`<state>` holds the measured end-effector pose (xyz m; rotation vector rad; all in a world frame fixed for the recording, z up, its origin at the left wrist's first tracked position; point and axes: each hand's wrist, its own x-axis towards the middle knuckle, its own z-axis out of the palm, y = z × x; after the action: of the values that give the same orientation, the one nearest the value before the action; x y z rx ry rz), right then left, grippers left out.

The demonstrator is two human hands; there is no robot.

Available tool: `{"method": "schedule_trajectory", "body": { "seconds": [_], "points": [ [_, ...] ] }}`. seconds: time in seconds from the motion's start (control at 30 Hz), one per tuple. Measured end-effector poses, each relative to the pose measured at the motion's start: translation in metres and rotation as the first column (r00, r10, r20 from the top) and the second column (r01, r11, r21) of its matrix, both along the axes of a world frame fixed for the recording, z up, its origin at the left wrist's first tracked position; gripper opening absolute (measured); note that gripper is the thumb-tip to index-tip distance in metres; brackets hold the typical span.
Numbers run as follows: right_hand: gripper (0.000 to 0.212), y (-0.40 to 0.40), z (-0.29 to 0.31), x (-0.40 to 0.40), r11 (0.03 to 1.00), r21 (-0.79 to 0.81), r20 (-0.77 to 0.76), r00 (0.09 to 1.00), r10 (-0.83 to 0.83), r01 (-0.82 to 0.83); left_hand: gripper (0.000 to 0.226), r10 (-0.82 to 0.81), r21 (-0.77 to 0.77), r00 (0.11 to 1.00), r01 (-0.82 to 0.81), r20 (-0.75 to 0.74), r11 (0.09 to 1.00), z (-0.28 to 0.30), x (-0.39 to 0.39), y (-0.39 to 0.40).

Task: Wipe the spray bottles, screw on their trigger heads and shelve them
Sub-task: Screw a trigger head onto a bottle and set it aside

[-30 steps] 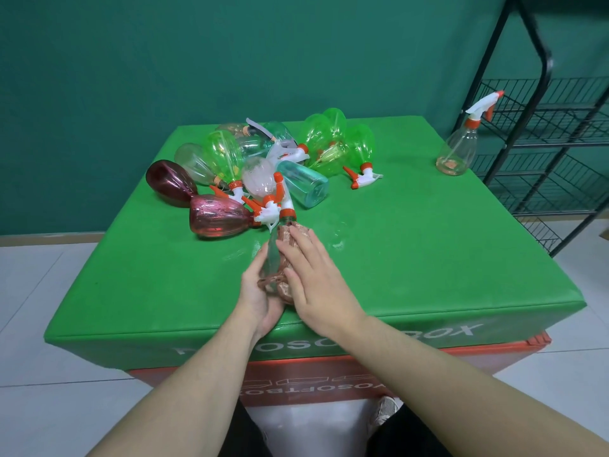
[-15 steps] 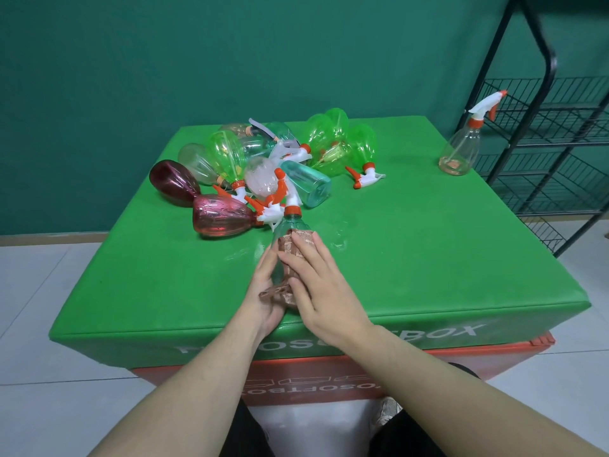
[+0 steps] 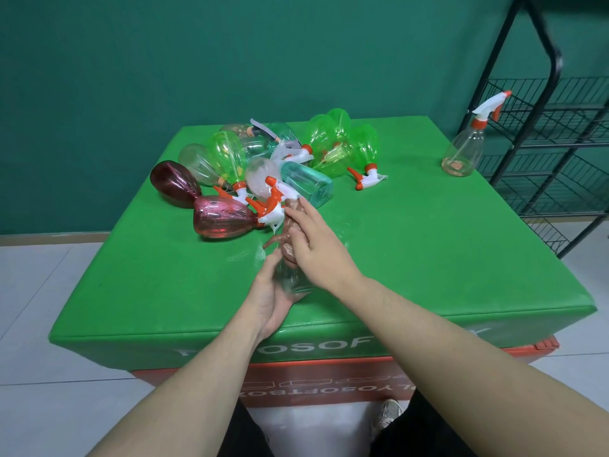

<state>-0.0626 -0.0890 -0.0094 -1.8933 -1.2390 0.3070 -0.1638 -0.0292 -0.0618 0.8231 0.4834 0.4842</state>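
1. Clear plastic is what we are wiping: the clear bottle (image 3: 291, 275) lies tilted over the near half of the green table (image 3: 428, 252), base toward us, neck pointing at the pile of bottles (image 3: 263, 169) behind it.
2. Our left hand (image 3: 268, 300) cradles the base from below and from the left, palm up, fingers curved loosely around the wall. We judge this a light hold, not a clamp.
3. Our right hand (image 3: 313, 240) lies on top of the bottle with fingers nearly straight, pressing a brownish cloth (image 3: 290, 225) against the upper body and shoulder. A tail of the cloth sticks out to the left, beside the red bottle (image 3: 222, 219).
4. To do this step well, we would turn the bottle with the left hand while the right draws the cloth along its length, so every side gets covered rather than only the top.
5. Pressure should stay modest: thin plastic like this probably dents and slips when squeezed.
6. We should mind the fingertips (image 3: 293, 211) of the right hand, which sit just beside the white and orange trigger heads (image 3: 273, 201) of the pile; a long stroke forward could knock them.
7. Whether this bottle carries its own head we cannot tell, as the hand and cloth hide the neck.
8. Shelving is a later step: one finished bottle (image 3: 463, 150) stands upright at the far right corner, near the black wire rack (image 3: 543, 133).
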Motion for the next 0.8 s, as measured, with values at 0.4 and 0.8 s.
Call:
{"method": "schedule_trajectory", "body": {
  "seconds": [0.4, 0.8],
  "points": [
    [0.053, -0.027, -0.035, -0.015, 0.999, 0.023, 0.269, 0.963, 0.031, -0.038, 0.049, 0.072, -0.148, 0.997, -0.070, 0.009, 0.987, -0.001, 0.001, 0.001],
    [0.049, -0.048, -0.054, -0.030, 0.990, 0.042, 0.366, 0.924, 0.108, -0.133, 0.118, 0.137, -0.217, 0.990, -0.136, -0.007, 0.967, -0.009, 0.000, 0.007]
  ]
}}
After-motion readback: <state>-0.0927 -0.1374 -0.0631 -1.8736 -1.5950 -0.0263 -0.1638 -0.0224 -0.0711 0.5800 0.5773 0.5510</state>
